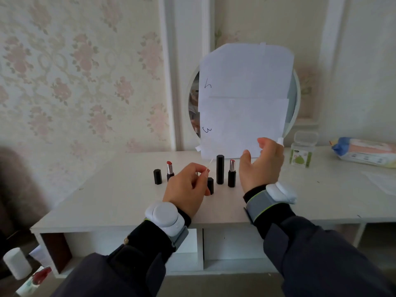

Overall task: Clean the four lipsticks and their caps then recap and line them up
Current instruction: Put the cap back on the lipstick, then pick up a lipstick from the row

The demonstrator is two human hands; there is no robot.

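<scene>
On the white dressing table stand black lipstick parts in a loose row. A loose cap is at the far left, then an uncapped lipstick with a red tip. A second loose cap is partly hidden behind my left hand. A tall capped lipstick and another uncapped lipstick stand to the right. My left hand pinches a cotton swab pointing up. My right hand hovers with its fingers apart just right of the uncapped lipstick, holding nothing.
A round mirror covered by white paper sheets leans at the back. A clear box of cotton swabs and a wet-wipe pack lie at the right. Open shelves sit below the tabletop. A white bottle stands on the floor at left.
</scene>
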